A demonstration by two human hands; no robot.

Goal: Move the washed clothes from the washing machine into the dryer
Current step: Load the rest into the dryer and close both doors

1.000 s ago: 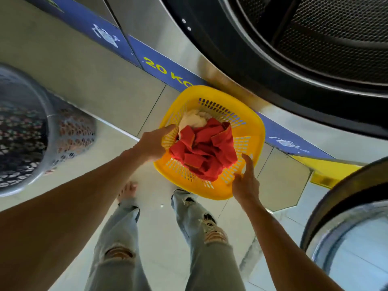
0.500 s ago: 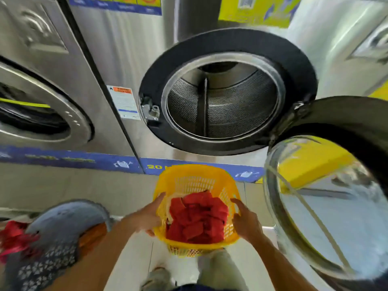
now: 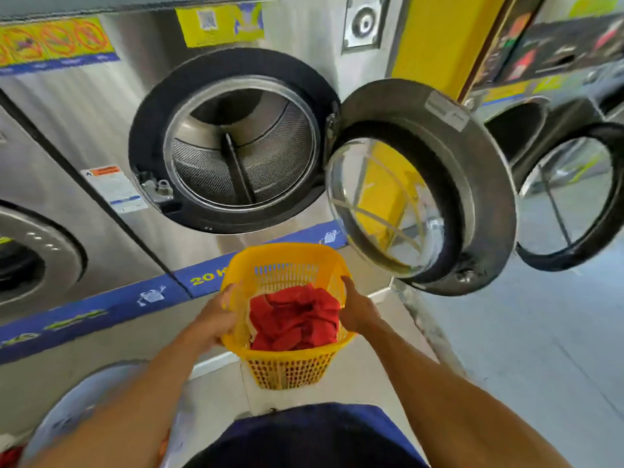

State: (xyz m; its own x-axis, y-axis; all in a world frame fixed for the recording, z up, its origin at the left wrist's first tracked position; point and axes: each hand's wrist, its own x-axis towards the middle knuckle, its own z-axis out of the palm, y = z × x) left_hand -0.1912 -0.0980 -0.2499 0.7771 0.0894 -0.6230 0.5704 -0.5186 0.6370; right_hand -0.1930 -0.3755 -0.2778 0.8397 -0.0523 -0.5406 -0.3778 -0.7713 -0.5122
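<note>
Red clothes fill the yellow basket, gripped between left hand and right hand

Self-service laundromat, row of steel front-load machines, capacity stickers

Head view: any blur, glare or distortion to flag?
Head view: strong wide-angle bowing on the machine fronts; motion blur smears the left edge and right background; open door glass carries yellow reflections; yellow basket, red clothes and drum stay fairly sharp.

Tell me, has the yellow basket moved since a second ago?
Yes. The yellow basket has been lifted off the floor, up toward the open drum, now level with the blue stripe.
</note>
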